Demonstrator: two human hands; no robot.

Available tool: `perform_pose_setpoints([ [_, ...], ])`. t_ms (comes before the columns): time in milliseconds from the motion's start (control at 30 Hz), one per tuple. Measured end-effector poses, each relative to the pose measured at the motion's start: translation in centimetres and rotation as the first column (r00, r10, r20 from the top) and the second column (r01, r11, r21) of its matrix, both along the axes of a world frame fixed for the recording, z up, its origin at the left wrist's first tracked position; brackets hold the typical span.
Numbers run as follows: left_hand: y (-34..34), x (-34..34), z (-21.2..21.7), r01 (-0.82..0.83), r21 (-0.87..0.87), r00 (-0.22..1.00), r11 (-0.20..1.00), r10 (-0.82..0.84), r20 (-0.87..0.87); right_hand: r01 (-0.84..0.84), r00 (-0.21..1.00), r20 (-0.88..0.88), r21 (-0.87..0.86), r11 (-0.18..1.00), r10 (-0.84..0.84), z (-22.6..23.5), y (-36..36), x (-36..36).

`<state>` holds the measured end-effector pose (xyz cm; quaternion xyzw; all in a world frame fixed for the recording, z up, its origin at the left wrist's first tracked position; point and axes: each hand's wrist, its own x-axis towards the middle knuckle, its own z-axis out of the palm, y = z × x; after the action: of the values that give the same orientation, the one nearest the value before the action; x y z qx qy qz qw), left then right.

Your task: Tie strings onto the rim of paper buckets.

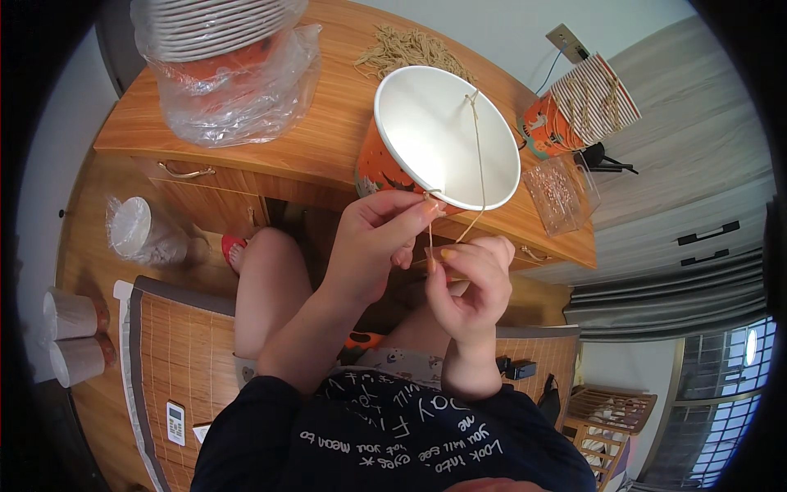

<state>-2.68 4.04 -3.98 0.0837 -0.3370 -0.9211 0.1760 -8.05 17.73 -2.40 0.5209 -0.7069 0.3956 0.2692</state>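
An orange paper bucket [379, 168] with a white inside is held up over my lap, its mouth facing me. A tan string [478, 148] crosses that mouth from a hole at the far rim down to the near rim. My left hand [373, 242] pinches the string at the near rim, by a small hole there. My right hand [471, 287] pinches the string's lower end just beneath the bucket. Both hands sit close together in front of the wooden desk [328, 123].
On the desk lie a heap of tan strings [410, 47], a plastic bag of stacked plates [225, 57], stacked orange buckets [574, 115] and a clear box of small parts [561, 193]. Bagged cup stacks [139, 234] lie on the floor at left. A remote [175, 422] rests on the bamboo mat.
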Motion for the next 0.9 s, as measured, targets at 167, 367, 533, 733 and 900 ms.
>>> perform_pose_setpoints([
  [167, 0.0, 0.2, -0.5, -0.013, 0.014, 0.999, 1.0, 0.013, -0.03, 0.072, 0.988, -0.139, 0.064, 0.995, -0.063, 0.8, 1.5, -1.4],
  [367, 0.7, 0.8, -1.6, -0.035, -0.121, 0.994, 0.992, 0.021, -0.11, 0.337, 0.935, -0.181, 0.202, 0.919, -0.304, 3.4, 3.6, -6.7],
  [533, 2.0, 1.1, -2.7, -0.187, -0.446, 0.982, 0.876, 0.162, -0.094, 0.096, 0.775, 0.592, 0.236, 0.967, -0.221, 6.1, 2.3, -7.9],
  [733, 0.2, 1.2, -1.6, -0.553, -0.739, 0.826, 0.385, 0.372, -0.424, -0.237, 0.576, 0.817, 0.163, 0.958, 0.003, 8.2, 2.7, -13.2],
  [900, -4.0, -0.8, -4.1, -0.586, -0.794, 0.559, -0.16, 0.629, -0.54, 0.103, 0.794, 0.607, -0.09, 0.991, -0.027, 19.7, 5.5, -18.8],
])
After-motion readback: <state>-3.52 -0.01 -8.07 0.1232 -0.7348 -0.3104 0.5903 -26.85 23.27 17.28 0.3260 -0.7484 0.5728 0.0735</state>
